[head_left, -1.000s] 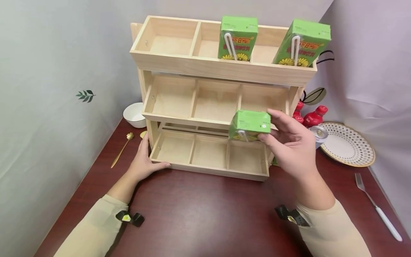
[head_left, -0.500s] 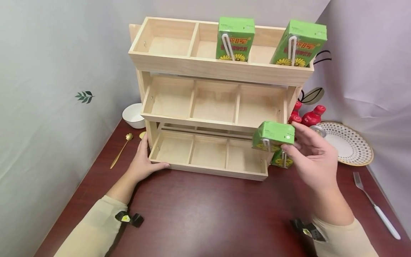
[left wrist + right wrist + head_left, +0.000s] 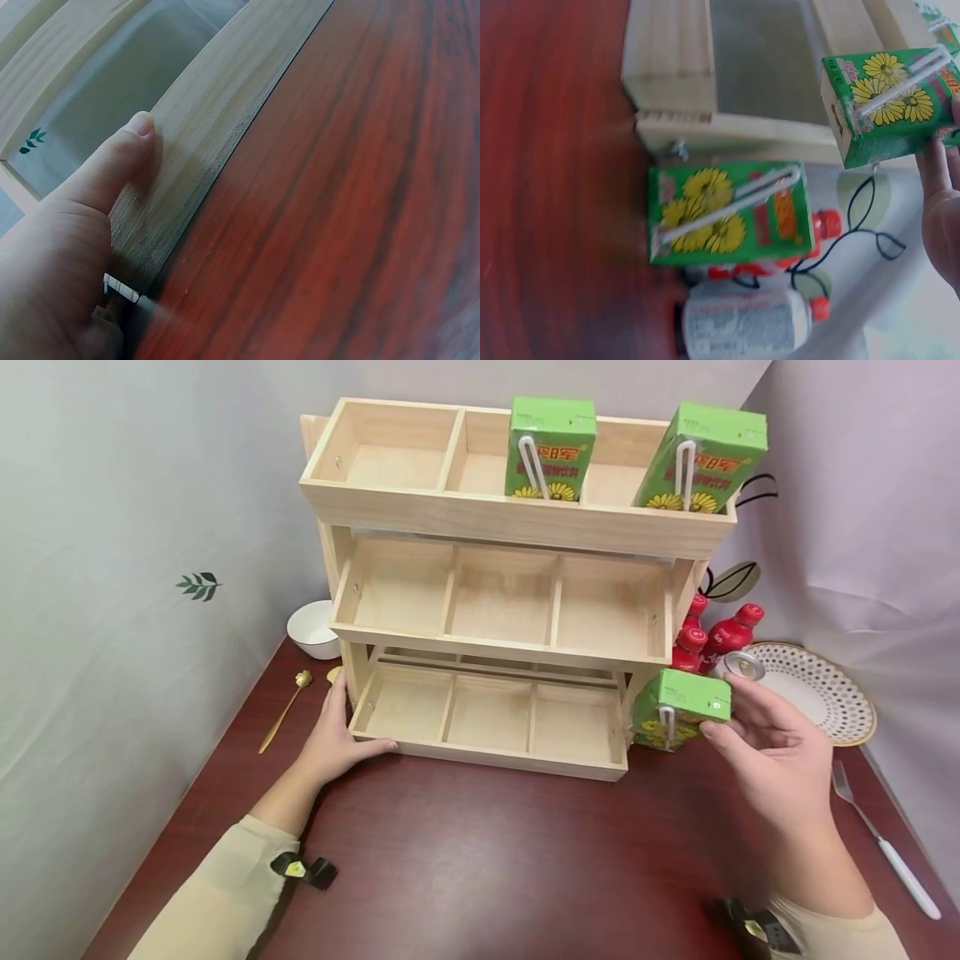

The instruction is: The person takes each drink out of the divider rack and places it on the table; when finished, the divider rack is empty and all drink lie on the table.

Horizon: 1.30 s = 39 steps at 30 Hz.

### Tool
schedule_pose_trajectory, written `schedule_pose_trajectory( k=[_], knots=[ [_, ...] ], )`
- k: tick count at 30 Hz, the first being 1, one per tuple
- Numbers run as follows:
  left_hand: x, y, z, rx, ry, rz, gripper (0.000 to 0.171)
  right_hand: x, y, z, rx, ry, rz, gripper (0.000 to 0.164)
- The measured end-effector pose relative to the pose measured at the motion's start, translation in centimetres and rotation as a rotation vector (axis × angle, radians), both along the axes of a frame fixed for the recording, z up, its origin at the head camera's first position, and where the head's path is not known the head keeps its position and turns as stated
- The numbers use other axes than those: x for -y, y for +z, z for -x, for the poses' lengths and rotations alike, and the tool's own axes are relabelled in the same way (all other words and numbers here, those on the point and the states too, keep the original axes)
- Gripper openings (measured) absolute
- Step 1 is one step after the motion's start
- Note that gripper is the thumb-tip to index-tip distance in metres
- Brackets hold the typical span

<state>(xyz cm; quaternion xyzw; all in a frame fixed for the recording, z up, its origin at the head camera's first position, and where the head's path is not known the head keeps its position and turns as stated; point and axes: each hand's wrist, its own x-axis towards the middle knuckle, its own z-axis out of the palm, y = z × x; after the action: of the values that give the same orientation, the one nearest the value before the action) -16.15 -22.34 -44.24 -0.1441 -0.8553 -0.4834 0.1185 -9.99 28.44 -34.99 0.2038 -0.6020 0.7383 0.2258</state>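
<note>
My right hand [image 3: 780, 760] pinches a green juice box [image 3: 696, 695] by its right end, above the table at the rack's lower right. Behind and below it a second green juice box [image 3: 731, 214] stands on the table beside the rack; in the head view the held one covers most of it. My left hand [image 3: 330, 739] grips the lower left corner of the wooden three-tier rack [image 3: 517, 531], its thumb [image 3: 124, 157] on the bottom front board. Two more juice boxes stand in the top tier, one in the middle [image 3: 551, 452] and one at right [image 3: 705, 460].
Right of the rack are red-capped bottles [image 3: 731, 631], a can [image 3: 742, 667], a dotted plate [image 3: 817, 693] and a fork [image 3: 885, 843]. On the left lie a white bowl [image 3: 311, 628] and a gold spoon [image 3: 285, 712]. Each tier has three compartments.
My right hand has carried the juice box rightward and down, from in front of the lower tiers to beyond the rack's right side. My left hand has stayed on the corner.
</note>
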Motion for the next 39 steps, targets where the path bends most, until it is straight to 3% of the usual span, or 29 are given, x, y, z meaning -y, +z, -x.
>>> schedule_pose_trajectory(
  k=[8, 15, 26, 30, 39],
  knots=[
    [-0.1, 0.2, 0.0, -0.002, -0.005, 0.0, 0.131, -2.3, -1.6, -0.8, 0.075, -0.042, -0.008, 0.062],
    [-0.3, 0.2, 0.0, -0.001, -0.012, -0.007, 0.13, -4.2, -2.6, -1.7, 0.184, -0.14, -0.059, 0.061],
    [-0.1, 0.1, 0.0, -0.004, -0.006, -0.01, 0.13, -7.4, -5.0, -1.6, 0.22, -0.135, -0.03, 0.059],
    [0.1, 0.1, 0.1, -0.003, -0.01, -0.013, 0.129, -8.7, -5.9, -1.0, 0.175, -0.025, 0.042, 0.059],
    [-0.1, 0.1, 0.1, -0.002, -0.015, -0.013, 0.13, -10.8, -7.7, -0.3, 0.255, -0.087, -0.043, 0.058]
  ],
)
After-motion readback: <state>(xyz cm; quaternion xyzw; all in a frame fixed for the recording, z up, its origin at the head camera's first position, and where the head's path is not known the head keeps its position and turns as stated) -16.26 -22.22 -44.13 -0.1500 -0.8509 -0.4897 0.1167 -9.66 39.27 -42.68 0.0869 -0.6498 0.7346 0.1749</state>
